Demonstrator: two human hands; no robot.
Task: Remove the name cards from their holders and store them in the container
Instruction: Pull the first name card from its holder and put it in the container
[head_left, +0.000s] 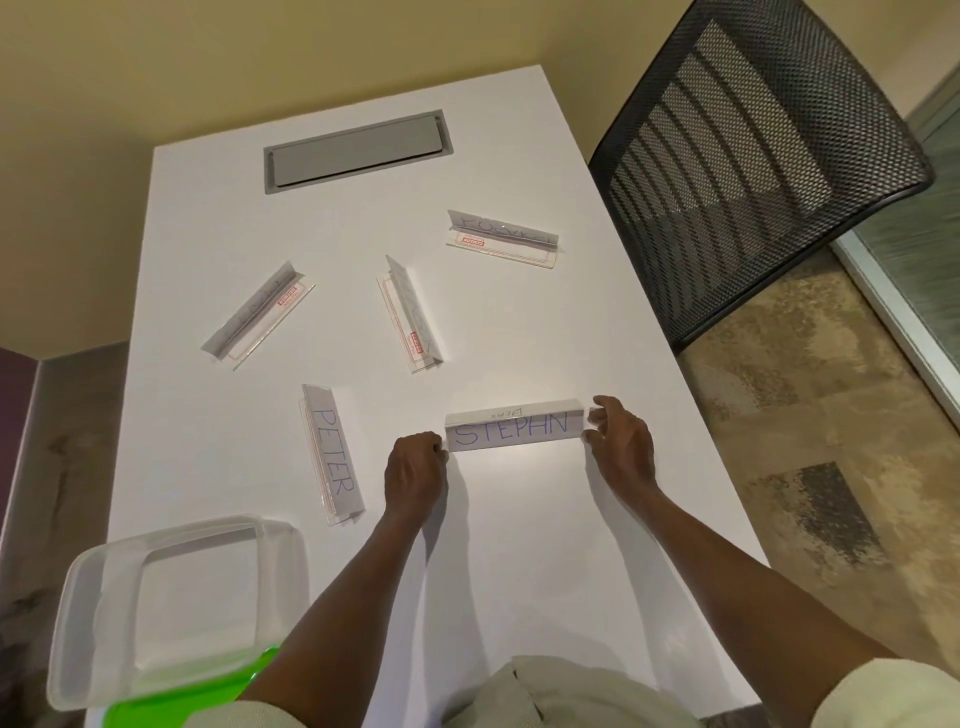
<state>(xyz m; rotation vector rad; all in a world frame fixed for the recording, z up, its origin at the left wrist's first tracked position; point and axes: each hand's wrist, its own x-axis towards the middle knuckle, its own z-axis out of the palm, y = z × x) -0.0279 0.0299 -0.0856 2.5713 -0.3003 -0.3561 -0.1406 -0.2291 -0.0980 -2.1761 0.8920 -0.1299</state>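
Observation:
Several clear name-card holders with paper cards lie on the white table. The nearest holder reads STEPHN and stands in front of me. My left hand pinches its left end. My right hand pinches its right end. A holder marked PETER lies to the left. Farther back lie three holders, one at the left, one in the middle and one at the right. A clear plastic container sits at the near left corner with nothing visible inside.
A green lid pokes out under the container. A grey cable hatch is set into the far end of the table. A black mesh chair stands at the table's right side. The table's right edge runs close to my right arm.

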